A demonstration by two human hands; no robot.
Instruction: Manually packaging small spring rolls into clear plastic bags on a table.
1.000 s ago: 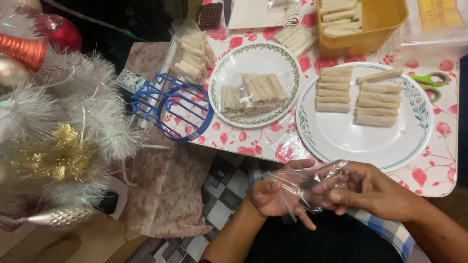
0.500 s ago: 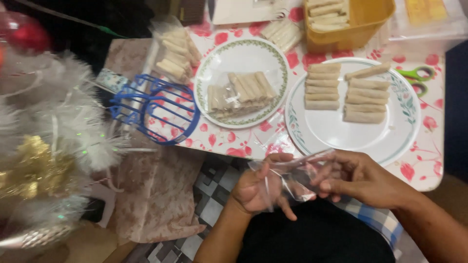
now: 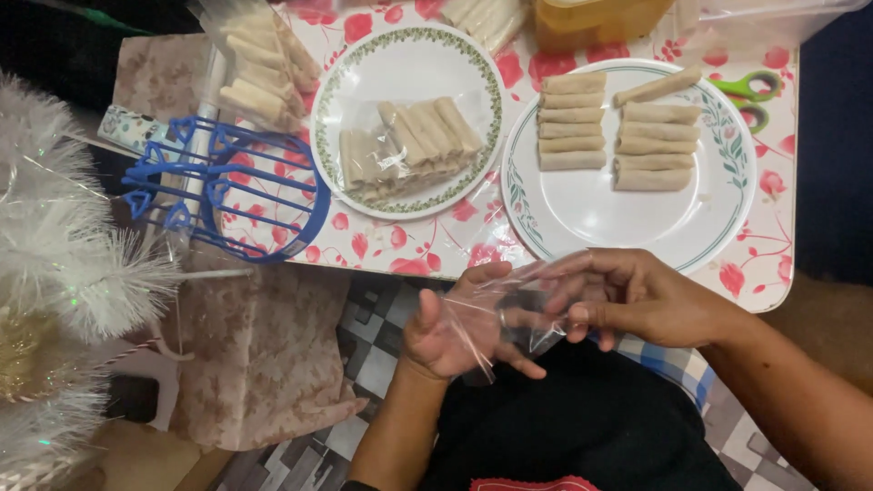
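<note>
1. Head view shows our two hands low in the frame, just below the tabletop (image 3: 427, 245) edge, over a dark lap.
2. Our left hand (image 3: 452, 329) lies palm up with fingers spread, and the clear plastic bag (image 3: 509, 314) drapes across it.
3. Our right hand (image 3: 627, 295) pinches the same bag at its upper edge, fingers closed on the film; both hands meet on it.
4. The bag hangs between the hands, off the tabletop, and we see nothing inside it.
5. Just above the right hand sits the large white plate (image 3: 637, 218) carrying two stacks of pale rolls (image 3: 573, 123).
6. Left of it, a smaller plate (image 3: 409, 55) holds a bag of rolls (image 3: 409, 145).
7. A blue wire rack (image 3: 227, 195) stands at the tabletop's left end, with another packet of rolls (image 3: 259, 73) behind it.
8. Green scissors (image 3: 750, 91) lie beside the large plate's far rim.
9. White tinsel branches (image 3: 64, 245) fill the left edge.
</note>
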